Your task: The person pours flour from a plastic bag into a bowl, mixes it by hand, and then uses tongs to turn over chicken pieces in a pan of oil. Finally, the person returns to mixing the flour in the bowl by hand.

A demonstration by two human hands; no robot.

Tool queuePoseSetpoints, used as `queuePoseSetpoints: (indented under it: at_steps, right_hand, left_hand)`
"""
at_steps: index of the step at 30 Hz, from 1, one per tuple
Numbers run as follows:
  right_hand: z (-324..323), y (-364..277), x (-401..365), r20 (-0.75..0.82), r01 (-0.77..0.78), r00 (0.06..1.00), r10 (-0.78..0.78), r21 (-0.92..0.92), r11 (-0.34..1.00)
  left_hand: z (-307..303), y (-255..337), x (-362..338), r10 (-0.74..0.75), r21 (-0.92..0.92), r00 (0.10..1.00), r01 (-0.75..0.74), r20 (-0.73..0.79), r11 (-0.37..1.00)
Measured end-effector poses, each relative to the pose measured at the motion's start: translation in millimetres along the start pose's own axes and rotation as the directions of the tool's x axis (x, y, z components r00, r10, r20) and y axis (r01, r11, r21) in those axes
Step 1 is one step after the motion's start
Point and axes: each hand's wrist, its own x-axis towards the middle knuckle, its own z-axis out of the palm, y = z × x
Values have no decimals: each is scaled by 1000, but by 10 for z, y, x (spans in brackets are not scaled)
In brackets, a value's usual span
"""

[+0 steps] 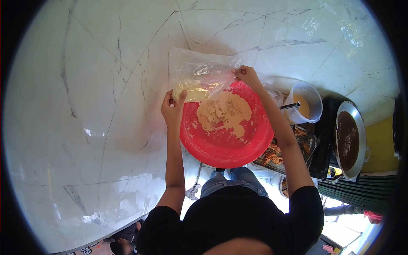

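A clear plastic bag [199,70] is stretched between my two hands above the far rim of a red basin [199,151]. Pale yellow contents lie along the bag's lower left part. My left hand [172,108] pinches the bag's lower left corner between thumb and fingers. At the bag's right end, my right hand [246,75] grips its edge, fingers closed. In the basin is a mound of beige flour [225,111] with lumps in it, and powder clings to the basin's inner wall.
To the right stand a white bucket [314,104] of yellowish liquid with a black handle [290,106] across its rim, a tray of fried pieces [273,156], and a wide pan [364,140] of dark oil on a black stove [323,144]. Marble-look tile [85,106] lies left.
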Motion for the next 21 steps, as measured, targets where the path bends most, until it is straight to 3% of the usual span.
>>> queuePoseSetpoints:
  at_steps: [21]
  right_hand:
    - [-50, 263, -314, 14, -18, 1000, 18, 48, 999]
  left_hand:
    - [-77, 42, -357, 7, -1, 1000, -7, 24, 1000]
